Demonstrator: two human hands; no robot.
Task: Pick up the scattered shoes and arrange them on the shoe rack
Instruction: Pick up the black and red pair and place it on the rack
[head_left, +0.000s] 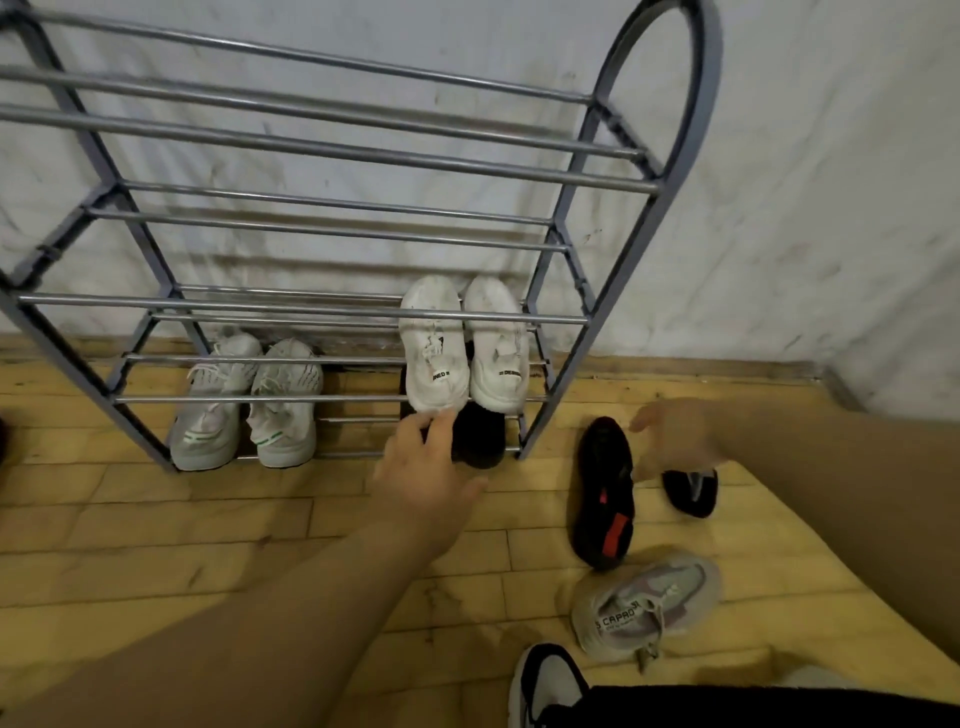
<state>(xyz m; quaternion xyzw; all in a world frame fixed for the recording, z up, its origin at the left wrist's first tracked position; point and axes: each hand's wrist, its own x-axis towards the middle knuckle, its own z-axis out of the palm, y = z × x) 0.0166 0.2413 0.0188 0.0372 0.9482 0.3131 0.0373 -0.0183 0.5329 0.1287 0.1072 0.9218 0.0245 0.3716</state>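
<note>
— Yellow wood-plank floor (156, 519), grey metal shoe rack (332, 149): which step?
— Shelving, seemingly: left hand (426, 467), fingers straight, touches shelved white lace-up sneaker (434, 358); right hand (675, 436), spread, empty, hovers by black red-marked shoe (605, 493) on the floor. Next, likely: grip, shelve it.

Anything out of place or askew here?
Yes. Three shoes lie loose on the yellow wooden floor, right of the grey metal shoe rack: a black shoe with red patches, a second black shoe that is partly hidden, and a grey-pink mesh sneaker lying diagonal to the rack.
</note>
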